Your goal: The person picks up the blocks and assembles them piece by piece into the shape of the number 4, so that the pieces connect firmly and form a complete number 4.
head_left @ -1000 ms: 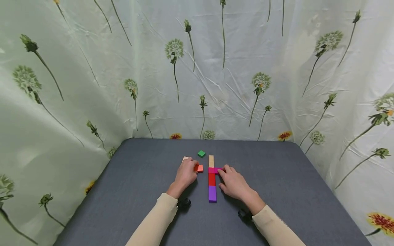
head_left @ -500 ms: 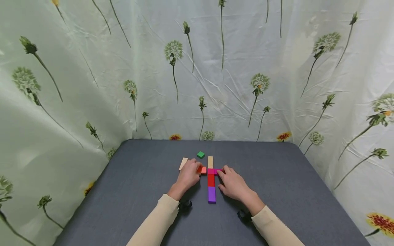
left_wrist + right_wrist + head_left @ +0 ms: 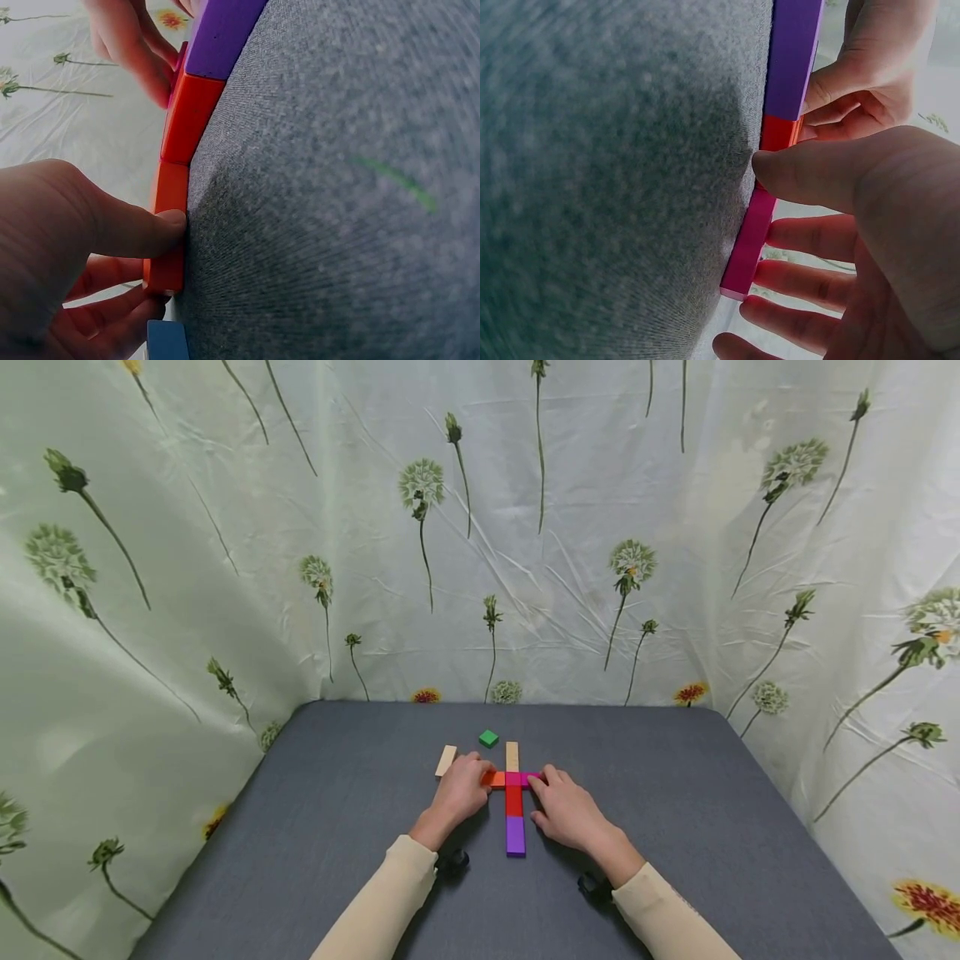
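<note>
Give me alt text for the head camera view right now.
The left hand holds an orange block and the right hand touches a pink block, side arms of a cross laid on a gray table. Also in the cross are a tan block, a red block and a purple block; a green block lies apart.

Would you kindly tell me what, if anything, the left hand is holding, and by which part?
The left hand holds the orange block by its long sides: thumb on the near side, fingers on the far one.
</note>
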Demonstrator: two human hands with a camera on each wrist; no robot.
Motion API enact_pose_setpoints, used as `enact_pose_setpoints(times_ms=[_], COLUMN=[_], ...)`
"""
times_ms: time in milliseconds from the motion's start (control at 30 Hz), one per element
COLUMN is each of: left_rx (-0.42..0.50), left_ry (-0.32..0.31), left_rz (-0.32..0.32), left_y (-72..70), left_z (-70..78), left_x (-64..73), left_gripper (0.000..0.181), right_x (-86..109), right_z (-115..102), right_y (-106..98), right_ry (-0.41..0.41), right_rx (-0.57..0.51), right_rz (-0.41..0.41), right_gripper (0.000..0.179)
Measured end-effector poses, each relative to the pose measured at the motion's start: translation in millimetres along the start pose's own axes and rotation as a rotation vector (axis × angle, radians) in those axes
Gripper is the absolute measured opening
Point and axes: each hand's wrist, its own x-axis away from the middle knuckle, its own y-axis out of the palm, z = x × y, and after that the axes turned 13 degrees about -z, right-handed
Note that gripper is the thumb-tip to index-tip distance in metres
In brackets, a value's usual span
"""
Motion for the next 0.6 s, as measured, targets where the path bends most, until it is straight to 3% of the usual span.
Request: enact_pose_setpoints(times_ms=[600], left_rx=[-0.043], left_ry=[0.034], left_rz=[0.008], left_y=[1.3], left_z=[0.0], left_x=[-3.6], left_gripper=[0.027], right_x=[-0.3], right_z=[-2.4], right_y=[0.4], right_ry=[0.006], right_rx=[0.024], right_rz=[-0.004], right_gripper=[0.062])
